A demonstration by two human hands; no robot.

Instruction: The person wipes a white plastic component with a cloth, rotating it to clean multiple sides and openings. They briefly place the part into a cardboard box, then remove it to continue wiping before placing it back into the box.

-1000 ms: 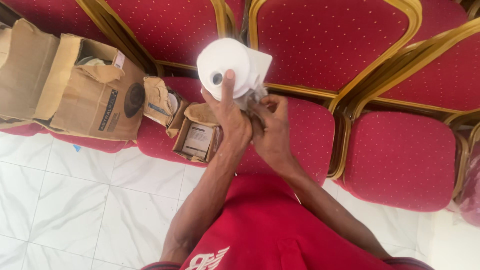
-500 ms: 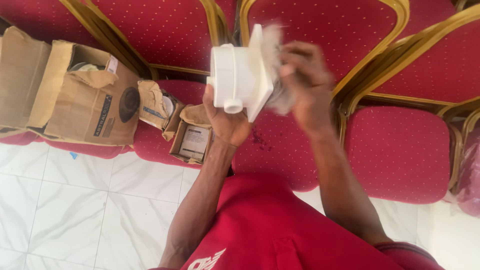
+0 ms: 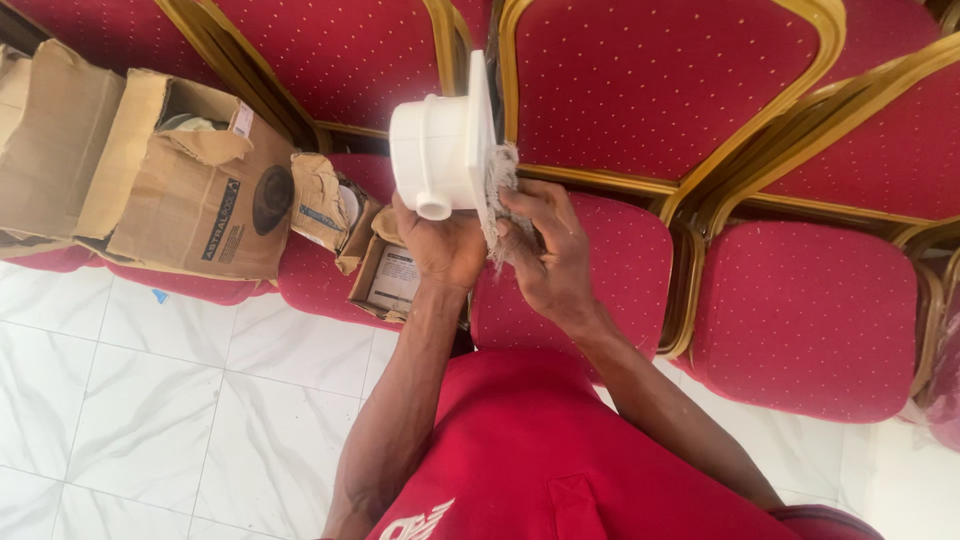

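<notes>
Hands grasp white plastic fitting [image 3: 440, 150]: left hand [image 3: 440, 245] beneath, right hand [image 3: 545, 250] clutching frayed cloth [image 3: 500, 185].

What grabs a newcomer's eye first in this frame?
The white plastic fitting, raised at centre top in the left hand, stands out against the red chairs with gold frames. The right hand presses a frayed whitish cloth against its flat plate. At left, torn cardboard boxes lie on the chair seats.

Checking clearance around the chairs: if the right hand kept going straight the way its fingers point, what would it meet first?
The right hand points up-left into the frayed cloth it holds against the white plastic fitting's flat plate; beyond that, probably the red chair back, though depth is unclear.
</notes>
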